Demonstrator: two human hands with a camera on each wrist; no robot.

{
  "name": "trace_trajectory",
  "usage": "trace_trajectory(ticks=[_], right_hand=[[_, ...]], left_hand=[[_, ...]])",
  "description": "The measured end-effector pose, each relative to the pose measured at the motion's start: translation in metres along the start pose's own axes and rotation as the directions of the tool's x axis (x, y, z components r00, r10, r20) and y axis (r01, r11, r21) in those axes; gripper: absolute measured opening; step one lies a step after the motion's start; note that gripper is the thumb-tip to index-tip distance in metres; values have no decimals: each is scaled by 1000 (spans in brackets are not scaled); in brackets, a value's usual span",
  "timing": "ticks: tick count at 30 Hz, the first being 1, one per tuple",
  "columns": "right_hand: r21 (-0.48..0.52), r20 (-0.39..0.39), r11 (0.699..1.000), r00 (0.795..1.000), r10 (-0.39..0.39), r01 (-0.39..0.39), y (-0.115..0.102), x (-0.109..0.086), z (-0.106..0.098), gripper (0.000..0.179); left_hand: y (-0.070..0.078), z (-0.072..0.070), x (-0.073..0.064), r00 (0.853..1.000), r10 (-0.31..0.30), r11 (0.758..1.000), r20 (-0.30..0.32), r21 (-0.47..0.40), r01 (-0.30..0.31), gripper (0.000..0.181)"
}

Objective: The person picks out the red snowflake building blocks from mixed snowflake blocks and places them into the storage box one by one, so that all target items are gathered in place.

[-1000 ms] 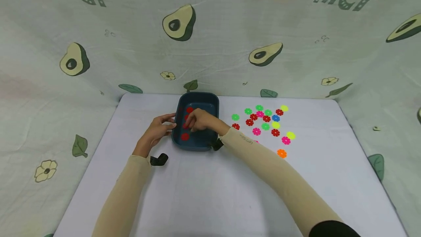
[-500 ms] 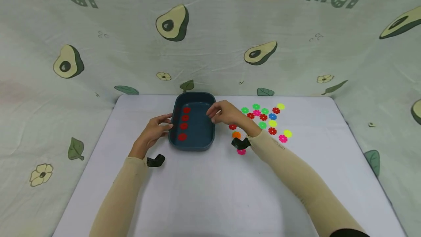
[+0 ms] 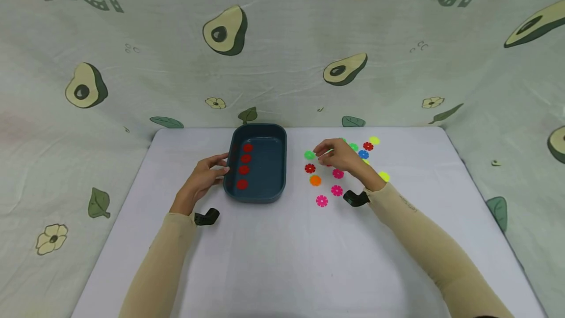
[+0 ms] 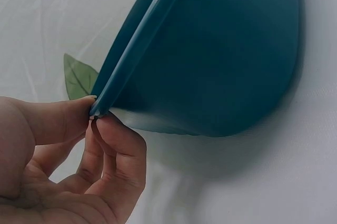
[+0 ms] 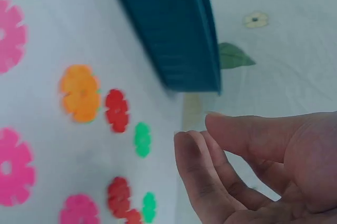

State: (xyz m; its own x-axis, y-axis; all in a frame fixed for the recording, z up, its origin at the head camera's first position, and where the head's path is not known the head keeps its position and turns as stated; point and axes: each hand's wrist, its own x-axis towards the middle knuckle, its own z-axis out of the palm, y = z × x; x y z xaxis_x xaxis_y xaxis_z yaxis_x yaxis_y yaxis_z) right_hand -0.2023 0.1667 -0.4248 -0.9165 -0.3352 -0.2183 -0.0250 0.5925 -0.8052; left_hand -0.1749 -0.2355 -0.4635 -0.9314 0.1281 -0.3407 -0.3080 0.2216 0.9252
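Watching from my end, I find the two pale sleeves nearest, the left sleeve [image 3: 156, 266] and the right sleeve [image 3: 430, 244] both reaching in over the white bench [image 3: 265, 264]. A black piece [image 3: 207, 217] juts from the left wrist, and a matching one from the right. Past them, on the right half, lie two pink discs [image 3: 321, 201], then an orange disc [image 3: 315, 180] and a third pink one. My left hand [image 3: 203, 179] has thumb and fingers clamped on the left rim of the blue tray [image 3: 267, 168], which sits on the far part of the bench, left of the discs. Inside it, four red discs [image 3: 242, 184] make a line along the left side, well apart from its right wall. My right hand [image 3: 342, 155] is over the loose discs, fingers bent, thumb and fingertips slightly apart; I cannot tell whether it touches any disc. Just left of it are a red disc [image 3: 310, 168] and a green disc [image 3: 309, 155]. Beyond its wrist I see a blue disc [image 3: 363, 154] and, farther, a yellow disc [image 3: 374, 140]. Behind the bench hangs the avocado-print cloth [image 3: 282, 63].
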Motion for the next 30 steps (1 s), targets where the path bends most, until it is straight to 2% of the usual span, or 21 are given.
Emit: trace_trajectory(ticks=[6,11,16,24,30], right_hand=[[-13,-18,1000,1000,0,0,28,3,10,28],[-24,-41,999,999,-32,31,38,8,23,28],[-40,-75,999,996,-39,36,40,15,34,30],[-117,-132,992,991,20,-36,33,23,52,31],[-170,-147,985,989,7,-32,28,26,59,28]], left_hand=[[-1,-1,0,1000,4,1000,-5,3,-4,58],[1,0,-1,1000,-2,1000,-7,-3,2,58],[2,1,-1,1000,1,1000,-2,-6,-1,58],[1,1,0,1000,-11,1000,-10,-10,11,57],[-1,0,0,1000,-12,1000,-10,-14,12,58]])
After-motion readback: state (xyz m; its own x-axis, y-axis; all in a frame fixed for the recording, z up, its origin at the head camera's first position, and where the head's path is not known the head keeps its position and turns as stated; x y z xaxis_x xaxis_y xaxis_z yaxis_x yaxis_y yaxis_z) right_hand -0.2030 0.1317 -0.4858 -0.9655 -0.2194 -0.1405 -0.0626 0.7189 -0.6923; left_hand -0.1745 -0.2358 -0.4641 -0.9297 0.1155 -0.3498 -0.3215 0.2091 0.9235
